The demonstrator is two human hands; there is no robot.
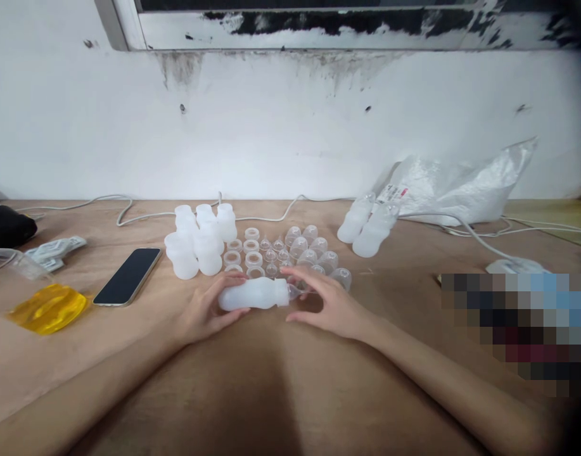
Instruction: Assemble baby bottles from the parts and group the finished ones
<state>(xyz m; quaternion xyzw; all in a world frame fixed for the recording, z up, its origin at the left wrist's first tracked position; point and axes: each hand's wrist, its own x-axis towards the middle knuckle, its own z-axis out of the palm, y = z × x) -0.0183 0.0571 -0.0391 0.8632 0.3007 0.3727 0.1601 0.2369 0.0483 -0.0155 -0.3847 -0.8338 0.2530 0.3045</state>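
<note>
the left hand (198,311) has its fingers clamped on the base end of the held bottle (252,294), thumb below and the others above, probably so that it stays steady on its side with the clear teat end towards the right hand (343,310). the right fingers curve over that end with the thumb well apart, likely to leave room around the teat; whether a fingertip touches the collar i cannot tell. the bottle is between the two hands, just above or on the table (185,405). beyond the left fingers stand the open bottles (182,255), packed close, perhaps to be within reach of that hand. past the fingertips of both hands the small parts lie in groups by kind, which seems meant to make each easy to pick: rings (253,258), then teats (270,255), then clear caps (328,261) nearest the right fingers. the capped bottles (373,231) are beyond and to the right of the right fingers, seemingly kept apart from the loose parts. counted: one held bottle, at least five open ones, two capped; about seven rings, six teats and eight caps show, the hands perhaps hiding more. one phone (127,277) lies left of the left fingers.
</note>
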